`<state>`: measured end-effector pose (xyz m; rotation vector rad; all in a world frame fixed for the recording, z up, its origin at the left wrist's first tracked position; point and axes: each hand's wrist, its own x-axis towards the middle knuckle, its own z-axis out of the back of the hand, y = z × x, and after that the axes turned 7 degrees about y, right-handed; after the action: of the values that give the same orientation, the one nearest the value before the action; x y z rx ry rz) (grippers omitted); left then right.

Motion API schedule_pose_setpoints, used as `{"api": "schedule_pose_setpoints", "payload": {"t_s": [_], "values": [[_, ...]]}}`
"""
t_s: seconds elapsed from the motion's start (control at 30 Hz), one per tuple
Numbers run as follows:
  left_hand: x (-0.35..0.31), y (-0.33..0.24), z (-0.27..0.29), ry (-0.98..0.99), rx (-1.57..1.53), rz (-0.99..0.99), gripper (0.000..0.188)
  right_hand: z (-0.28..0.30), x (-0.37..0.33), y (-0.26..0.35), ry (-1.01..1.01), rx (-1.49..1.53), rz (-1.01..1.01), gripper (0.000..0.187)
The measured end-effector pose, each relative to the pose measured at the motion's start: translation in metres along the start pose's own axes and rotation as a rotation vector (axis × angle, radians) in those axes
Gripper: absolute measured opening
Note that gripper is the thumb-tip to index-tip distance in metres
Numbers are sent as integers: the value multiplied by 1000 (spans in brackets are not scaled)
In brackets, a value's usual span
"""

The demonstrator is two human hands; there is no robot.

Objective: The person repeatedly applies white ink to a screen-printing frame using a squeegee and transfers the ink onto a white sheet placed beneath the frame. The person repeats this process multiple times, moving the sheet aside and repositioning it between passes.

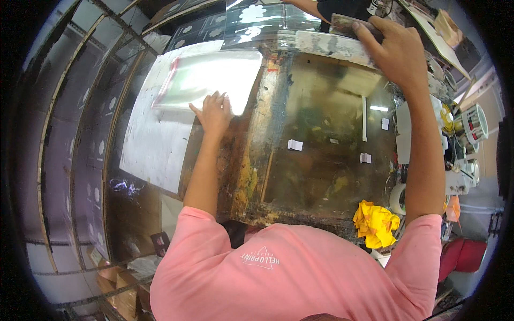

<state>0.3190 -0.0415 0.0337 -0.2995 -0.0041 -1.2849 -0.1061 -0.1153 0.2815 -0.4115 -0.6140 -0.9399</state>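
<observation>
Left hand (214,111) lies open, flat on the clear plastic sheet (211,80). Right hand (397,51) grips the squeegee (350,25); an even pull probably prints best.

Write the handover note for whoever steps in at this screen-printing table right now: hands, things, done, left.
Left hand: flat, palm down on the clear sheet, which lies on the white board left of the screen.
Right hand: gripping the squeegee at the far edge of the screen frame.
Yellow rag sits at the frame's near right corner; cans on the right.
Done: sheet laid out.
Left: cannot tell whether it is printed; probably the squeegee stroke.
</observation>
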Motion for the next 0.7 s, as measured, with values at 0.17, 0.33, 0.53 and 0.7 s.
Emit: {"api": "schedule_pose_setpoints", "payload": {"t_s": [0.17,0.33,0.53,0.7], "values": [[16,-17,43,-23,-224,-125,44,-1,-3,-1,6,-35,1,53],[-24,-94,36,56,-146,-423,42,4,3,2,17,43,-56,50],[-86,-204,-36,304,-224,-617,73,6,8,-1,77,27,-93,53],[-117,-252,-74,353,-103,-788,112,-1,7,-5,12,74,-45,55]]}}
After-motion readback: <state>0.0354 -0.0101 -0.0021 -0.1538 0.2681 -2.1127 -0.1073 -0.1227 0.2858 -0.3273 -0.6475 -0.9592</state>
